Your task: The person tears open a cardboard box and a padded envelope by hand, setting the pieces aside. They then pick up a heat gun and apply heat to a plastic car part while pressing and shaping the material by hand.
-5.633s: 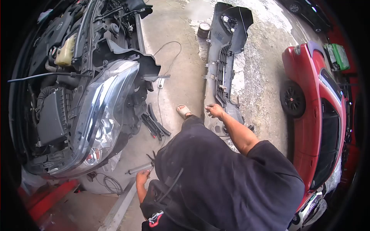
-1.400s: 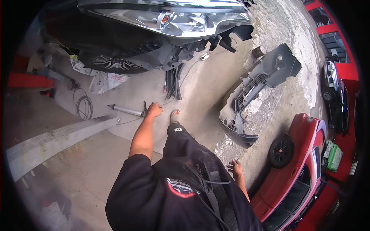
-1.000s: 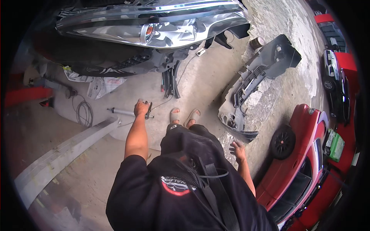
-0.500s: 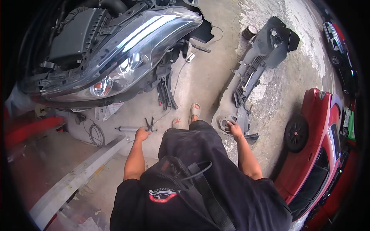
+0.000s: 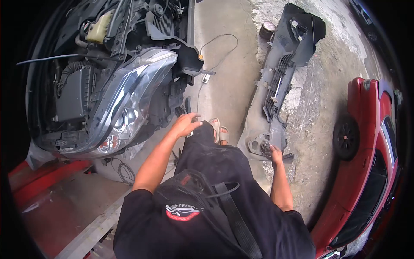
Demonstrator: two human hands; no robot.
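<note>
My left hand (image 5: 185,125) is in front of my body with its thumb and fingers apart, and nothing shows in it. Ahead of it is the front of a car, with a clear headlight (image 5: 129,108) and an uncovered engine bay. My right hand (image 5: 276,154) appears over the near end of a dark grey bumper cover (image 5: 276,86) on the concrete floor. Its fingers look curled together; whether they grip the bumper or a small thing is hidden. Dark handles of a tool (image 5: 175,156) partly show behind my left forearm.
A thin cable (image 5: 220,36) loops across the floor to a small white connector (image 5: 206,78). A round tin (image 5: 267,29) stands beside the bumper. At right is a parked red car (image 5: 366,164). A red beam (image 5: 51,183) and a long pale rail (image 5: 95,226) lie at left.
My left hand has risen from beside the floor tool toward the car, its fingers now apart. The view has shifted, showing more engine bay. My right hand stays near the bumper's end.
</note>
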